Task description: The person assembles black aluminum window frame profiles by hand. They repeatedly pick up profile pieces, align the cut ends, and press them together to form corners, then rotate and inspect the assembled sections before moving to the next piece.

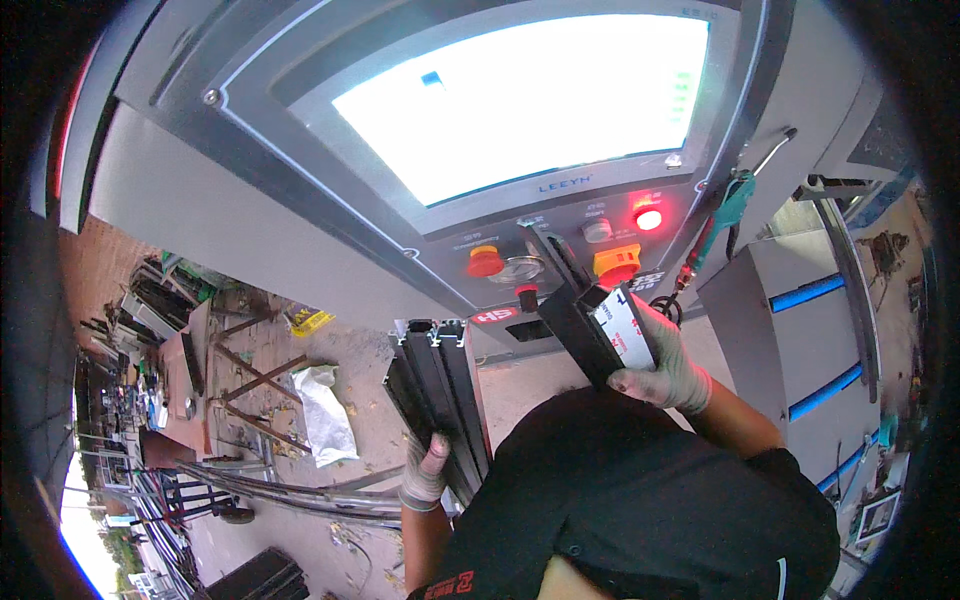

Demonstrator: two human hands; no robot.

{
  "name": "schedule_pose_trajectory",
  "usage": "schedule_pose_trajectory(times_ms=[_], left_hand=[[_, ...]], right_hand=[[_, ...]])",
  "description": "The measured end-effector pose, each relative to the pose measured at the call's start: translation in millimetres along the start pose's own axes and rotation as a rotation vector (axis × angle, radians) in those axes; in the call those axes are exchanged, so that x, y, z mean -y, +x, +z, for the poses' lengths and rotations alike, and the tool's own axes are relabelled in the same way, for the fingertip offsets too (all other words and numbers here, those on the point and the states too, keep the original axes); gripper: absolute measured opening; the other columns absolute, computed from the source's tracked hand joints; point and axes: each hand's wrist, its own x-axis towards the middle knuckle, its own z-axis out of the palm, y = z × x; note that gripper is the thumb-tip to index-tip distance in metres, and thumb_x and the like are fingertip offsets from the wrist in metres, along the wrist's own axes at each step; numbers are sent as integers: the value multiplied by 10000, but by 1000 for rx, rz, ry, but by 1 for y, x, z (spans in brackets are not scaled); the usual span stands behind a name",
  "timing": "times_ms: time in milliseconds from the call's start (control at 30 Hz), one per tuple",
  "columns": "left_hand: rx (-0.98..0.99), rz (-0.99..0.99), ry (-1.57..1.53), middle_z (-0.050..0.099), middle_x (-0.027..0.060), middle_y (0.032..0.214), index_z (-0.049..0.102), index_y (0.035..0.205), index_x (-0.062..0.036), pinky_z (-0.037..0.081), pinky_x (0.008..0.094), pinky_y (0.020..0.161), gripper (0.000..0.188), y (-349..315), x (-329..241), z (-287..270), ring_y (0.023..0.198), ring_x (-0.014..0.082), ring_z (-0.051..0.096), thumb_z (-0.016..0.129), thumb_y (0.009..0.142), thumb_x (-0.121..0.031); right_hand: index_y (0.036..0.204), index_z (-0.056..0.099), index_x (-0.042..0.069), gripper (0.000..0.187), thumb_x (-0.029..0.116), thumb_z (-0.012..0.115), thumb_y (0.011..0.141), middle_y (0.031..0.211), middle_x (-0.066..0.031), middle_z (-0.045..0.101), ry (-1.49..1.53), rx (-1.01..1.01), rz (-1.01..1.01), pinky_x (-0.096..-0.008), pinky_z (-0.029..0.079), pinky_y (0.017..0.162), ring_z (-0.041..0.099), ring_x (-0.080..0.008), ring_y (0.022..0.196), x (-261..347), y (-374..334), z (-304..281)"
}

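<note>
My left hand (426, 472), in a pale glove with bare fingertips, is closed round a long black metal profile (430, 390). The profile's grooved, bare-metal cut end points toward the machine. My right hand (668, 365), gloved the same way, grips a second black profile (575, 340) with a white printed label (622, 328) on its side. This piece is tilted up in front of the control panel (560, 225), and its far end overlaps the buttons. My body hides the near end of the left profile.
A bright screen (530, 100) fills the machine's front, above orange-red knobs (486, 262) and a lit red button (648, 219). A green-handled tool (735, 200) hangs at right by blue-striped panels (808, 293). At left are a white sack (325, 415), metal stands and stacked profiles.
</note>
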Motion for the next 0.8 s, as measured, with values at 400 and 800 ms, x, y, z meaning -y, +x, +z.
schedule_pose_trajectory(times_ms=[400, 800], left_hand=[[-55, -11, 13, 583, 94, 1362, 437, 1477, -15, 489, 397, 1037, 801, -2, 22, -2, 1197, 246, 592, 742, 894, -473], [57, 150, 17, 441, 182, 1535, 275, 1556, 80, 264, 361, 1200, 925, 0, -29, 49, 1421, 257, 408, 716, 930, -438]], right_hand=[[1510, 385, -39, 933, 372, 825, 796, 1399, -140, 511, 74, 67, 44, -390, 387, 1083, 502, -218, 1273, -4, 23, -6], [1365, 511, -30, 817, 328, 895, 739, 1108, -61, 686, 113, -54, 156, -294, 538, 822, 656, -132, 948, -16, 15, -14]])
